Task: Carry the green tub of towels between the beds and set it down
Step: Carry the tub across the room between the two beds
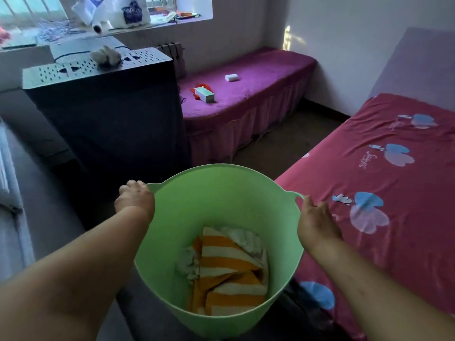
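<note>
Two hands carry our load: the left hand (pixel 134 198) and right hand (pixel 316 221) each grip a handle of the green tub (pixel 216 198), orange-striped towels (pixel 229 271) inside, held between the dark cabinet (pixel 105 114) and red bed (pixel 384 173).

head: worn high | faces forward-down | close over green tub (pixel 219 207)
</note>
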Demonstrator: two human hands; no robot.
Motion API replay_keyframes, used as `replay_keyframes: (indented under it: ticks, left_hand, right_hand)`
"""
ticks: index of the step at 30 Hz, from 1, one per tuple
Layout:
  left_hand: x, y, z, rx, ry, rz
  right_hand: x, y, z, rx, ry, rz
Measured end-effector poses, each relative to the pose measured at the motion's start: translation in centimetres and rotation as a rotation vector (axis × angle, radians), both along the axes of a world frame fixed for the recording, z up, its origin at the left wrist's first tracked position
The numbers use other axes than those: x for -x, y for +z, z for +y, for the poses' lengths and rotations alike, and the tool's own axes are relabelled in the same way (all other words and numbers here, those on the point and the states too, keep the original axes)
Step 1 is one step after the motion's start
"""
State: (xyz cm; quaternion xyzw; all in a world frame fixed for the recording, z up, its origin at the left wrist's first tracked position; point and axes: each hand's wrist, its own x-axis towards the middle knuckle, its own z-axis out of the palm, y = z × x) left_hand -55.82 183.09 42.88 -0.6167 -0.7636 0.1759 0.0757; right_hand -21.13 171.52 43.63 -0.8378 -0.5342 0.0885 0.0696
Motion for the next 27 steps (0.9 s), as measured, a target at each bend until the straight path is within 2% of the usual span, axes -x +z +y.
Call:
replay_keyframes:
  ticks: [10, 18, 27]
  left_hand:
    - [2.2, 2.2, 13.9, -0.048, -0.026, -0.031]
    - [-0.3, 2.6, 24.3, -0.081, -0.071, -0.017]
    - [-2.0, 0.6, 37.2, -0.034, -0.079, -0.038]
  right_hand:
    - [3.1, 0.9, 13.4, -0.006, -0.059, 0.044]
    - [1.0, 0.0, 23.5, -0.035, -0.131, 0.090]
    - [-1.3, -2.3, 36.5, -0.024, -0.151, 0.064]
